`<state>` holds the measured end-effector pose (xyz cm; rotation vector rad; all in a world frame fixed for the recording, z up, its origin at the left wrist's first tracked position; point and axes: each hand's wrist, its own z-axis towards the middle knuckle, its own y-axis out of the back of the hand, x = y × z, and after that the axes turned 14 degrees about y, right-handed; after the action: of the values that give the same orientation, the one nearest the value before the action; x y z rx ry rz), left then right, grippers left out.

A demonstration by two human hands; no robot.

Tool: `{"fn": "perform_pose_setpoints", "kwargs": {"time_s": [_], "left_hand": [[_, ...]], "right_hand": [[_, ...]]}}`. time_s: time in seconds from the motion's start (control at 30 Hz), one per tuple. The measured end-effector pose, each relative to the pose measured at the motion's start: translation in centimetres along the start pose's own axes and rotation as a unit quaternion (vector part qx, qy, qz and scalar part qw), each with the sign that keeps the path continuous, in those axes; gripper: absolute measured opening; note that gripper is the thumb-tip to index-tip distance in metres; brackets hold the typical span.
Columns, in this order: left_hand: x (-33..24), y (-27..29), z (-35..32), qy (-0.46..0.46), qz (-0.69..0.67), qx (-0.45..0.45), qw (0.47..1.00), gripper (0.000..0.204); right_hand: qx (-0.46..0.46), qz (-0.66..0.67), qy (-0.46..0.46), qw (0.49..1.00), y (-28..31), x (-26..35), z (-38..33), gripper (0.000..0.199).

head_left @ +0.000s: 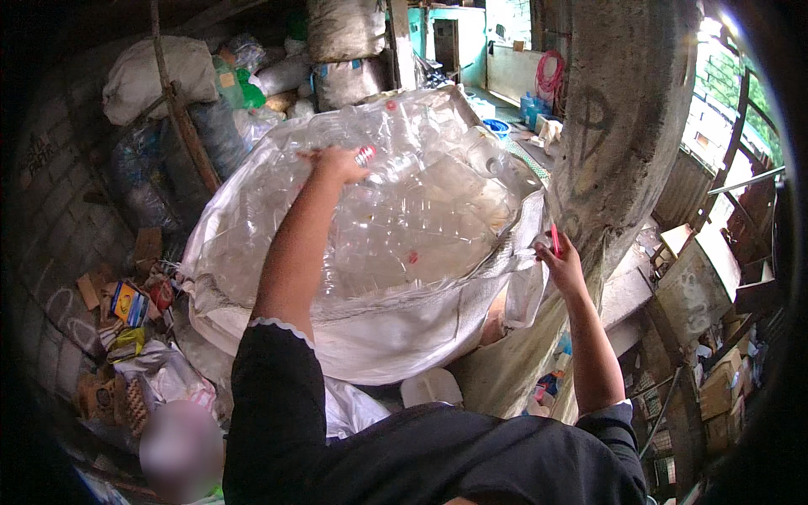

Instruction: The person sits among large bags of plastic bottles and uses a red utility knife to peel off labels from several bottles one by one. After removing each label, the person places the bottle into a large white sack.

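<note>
A large white woven sack (379,353) stands wide open in front of me, full of clear plastic bottles (396,223). My left hand (332,162) reaches over the bottles in the far left part of the sack, its fingers stretched out to the left. Right beside it lies a small red-and-white piece (364,155), perhaps a bottle's label; I see no firm grip on it. At the sack's right rim, my right hand (562,259) is closed around a slim red stick-like thing (555,239) that points up. Its exact kind is unclear.
A thick concrete pillar (619,118) rises beyond my right hand. Stuffed sacks (164,80) and a wooden pole (189,139) stand at the back left. Boxes and loose scrap (130,305) lie at the left. A blue basin (497,128) sits farther back.
</note>
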<state>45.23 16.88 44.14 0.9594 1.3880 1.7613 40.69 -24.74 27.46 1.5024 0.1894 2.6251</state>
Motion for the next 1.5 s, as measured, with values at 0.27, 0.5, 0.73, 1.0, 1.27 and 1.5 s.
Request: {"fn": "perform_pose_setpoints", "kwargs": {"time_s": [0.27,0.5,0.73,1.0,1.27,1.5], "left_hand": [[7.1,-2.3,8.6,0.111,0.045,-0.01,0.993,0.096],[19.9,-8.2,28.3,0.168,-0.501,0.021,0.849,0.111],[16.1,-7.7,27.9,0.138,-0.662,-0.05,0.735,0.1],[21.4,0.0,8.8,-0.082,-0.366,-0.011,0.927,0.062],[15.8,-7.6,-22.0,-0.19,-0.142,-0.105,0.966,0.046],[19.2,-14.2,-18.9,-0.115,-0.148,-0.131,0.974,0.033]], "right_hand": [[-0.001,0.03,0.021,0.999,-5.0,0.1,1.3,0.056],[0.045,0.067,-0.022,0.997,-0.5,2.3,-3.4,0.047],[0.058,-0.018,-0.064,0.996,-0.7,4.8,-4.3,0.038],[0.071,-0.088,0.023,0.993,-0.1,3.1,-2.2,0.03],[0.267,-0.203,0.334,0.881,-6.6,6.6,0.0,0.047],[0.202,-0.358,0.373,0.832,-8.1,5.4,0.8,0.024]]}}
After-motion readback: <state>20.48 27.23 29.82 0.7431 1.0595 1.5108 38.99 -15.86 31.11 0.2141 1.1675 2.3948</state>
